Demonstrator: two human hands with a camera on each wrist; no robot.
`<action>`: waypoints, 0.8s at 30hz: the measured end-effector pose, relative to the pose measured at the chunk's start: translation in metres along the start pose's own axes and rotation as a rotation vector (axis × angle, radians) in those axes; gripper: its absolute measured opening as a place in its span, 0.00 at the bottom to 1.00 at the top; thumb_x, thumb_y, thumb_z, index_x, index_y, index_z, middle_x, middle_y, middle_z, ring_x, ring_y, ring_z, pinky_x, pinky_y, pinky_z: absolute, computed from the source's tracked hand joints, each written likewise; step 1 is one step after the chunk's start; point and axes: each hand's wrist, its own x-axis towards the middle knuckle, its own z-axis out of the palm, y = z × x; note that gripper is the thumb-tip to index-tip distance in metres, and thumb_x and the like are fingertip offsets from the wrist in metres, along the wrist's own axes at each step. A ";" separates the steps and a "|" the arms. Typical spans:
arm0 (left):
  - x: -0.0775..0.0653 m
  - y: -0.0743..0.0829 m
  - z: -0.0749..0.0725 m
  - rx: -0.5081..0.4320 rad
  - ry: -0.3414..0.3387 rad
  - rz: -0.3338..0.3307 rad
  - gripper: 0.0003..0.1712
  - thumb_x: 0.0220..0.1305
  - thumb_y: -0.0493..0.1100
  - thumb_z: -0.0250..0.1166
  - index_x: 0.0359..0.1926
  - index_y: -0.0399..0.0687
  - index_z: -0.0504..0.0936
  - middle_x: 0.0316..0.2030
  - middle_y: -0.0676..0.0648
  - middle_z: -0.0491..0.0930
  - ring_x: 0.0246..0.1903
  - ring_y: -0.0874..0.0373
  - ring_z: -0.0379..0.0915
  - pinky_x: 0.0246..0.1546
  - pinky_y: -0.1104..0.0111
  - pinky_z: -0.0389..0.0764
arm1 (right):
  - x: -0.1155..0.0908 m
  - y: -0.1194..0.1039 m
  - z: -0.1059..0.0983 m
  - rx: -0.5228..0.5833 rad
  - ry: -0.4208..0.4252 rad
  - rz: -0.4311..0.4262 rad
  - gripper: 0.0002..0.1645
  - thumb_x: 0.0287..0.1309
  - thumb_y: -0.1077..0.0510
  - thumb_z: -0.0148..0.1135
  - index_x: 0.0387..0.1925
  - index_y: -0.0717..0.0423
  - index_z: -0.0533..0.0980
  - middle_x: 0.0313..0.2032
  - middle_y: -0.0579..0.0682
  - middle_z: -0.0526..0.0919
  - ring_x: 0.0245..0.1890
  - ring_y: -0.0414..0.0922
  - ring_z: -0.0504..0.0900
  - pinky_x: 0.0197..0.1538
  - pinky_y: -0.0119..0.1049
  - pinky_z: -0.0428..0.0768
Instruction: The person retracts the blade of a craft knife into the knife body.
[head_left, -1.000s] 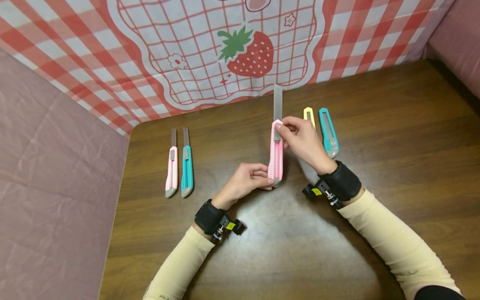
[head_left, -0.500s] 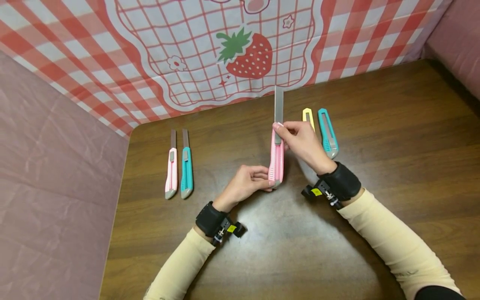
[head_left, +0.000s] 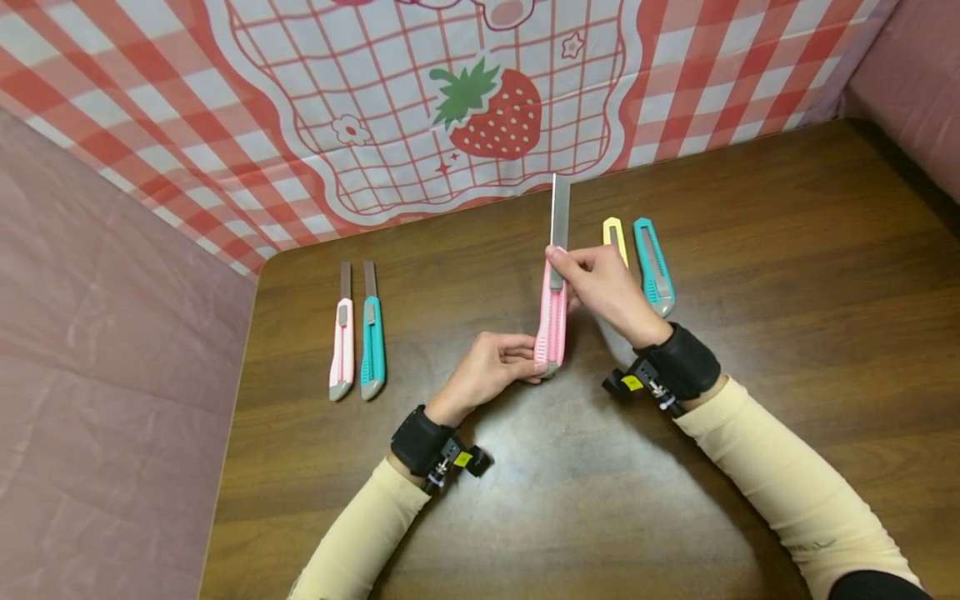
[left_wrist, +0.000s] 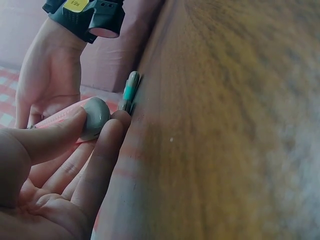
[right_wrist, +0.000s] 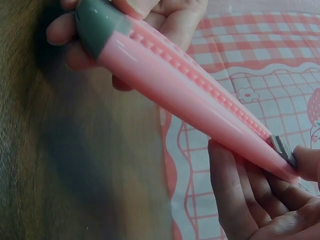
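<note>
The grip of the left hand (head_left: 486,367) pinches the gray end (left_wrist: 97,120) of a pink cutter (head_left: 553,329) raised above the surface (head_left: 562,517); farther up, the right hand's (head_left: 611,283) grip pinches it near the slider (head_left: 557,282), blade (head_left: 561,212) extending beyond.

- Your counter (head_left: 570,508) has a brown wood-grain top with a rounded far-left corner.
- At your left, a pale pink cutter (head_left: 342,350) and a teal cutter (head_left: 372,354) lie side by side, apart, blades extended away from you.
- At your right, a yellow cutter (head_left: 616,237), partly hidden, lies just beside a second teal cutter (head_left: 654,267), whose grey end cap faces you.
</note>
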 end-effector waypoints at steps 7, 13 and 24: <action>0.000 -0.001 0.000 0.010 0.020 0.004 0.19 0.56 0.30 0.62 0.50 0.29 0.76 0.42 0.30 0.81 0.37 0.48 0.83 0.38 0.64 0.86 | 0.001 0.001 0.000 -0.102 0.040 -0.037 0.28 0.60 0.40 0.53 0.24 0.61 0.79 0.15 0.48 0.76 0.14 0.40 0.74 0.17 0.31 0.71; 0.000 -0.002 0.001 -0.003 0.021 -0.009 0.19 0.55 0.29 0.62 0.49 0.28 0.76 0.42 0.29 0.80 0.38 0.45 0.82 0.38 0.64 0.86 | 0.000 -0.002 0.000 -0.146 0.030 -0.070 0.28 0.60 0.39 0.53 0.21 0.59 0.78 0.12 0.44 0.72 0.14 0.39 0.70 0.17 0.30 0.66; 0.000 -0.003 0.002 -0.014 0.006 -0.023 0.18 0.55 0.28 0.62 0.48 0.27 0.76 0.42 0.28 0.80 0.37 0.43 0.82 0.39 0.61 0.85 | -0.001 -0.002 -0.001 -0.190 0.002 -0.115 0.24 0.61 0.43 0.53 0.22 0.57 0.78 0.14 0.50 0.72 0.15 0.36 0.66 0.17 0.28 0.62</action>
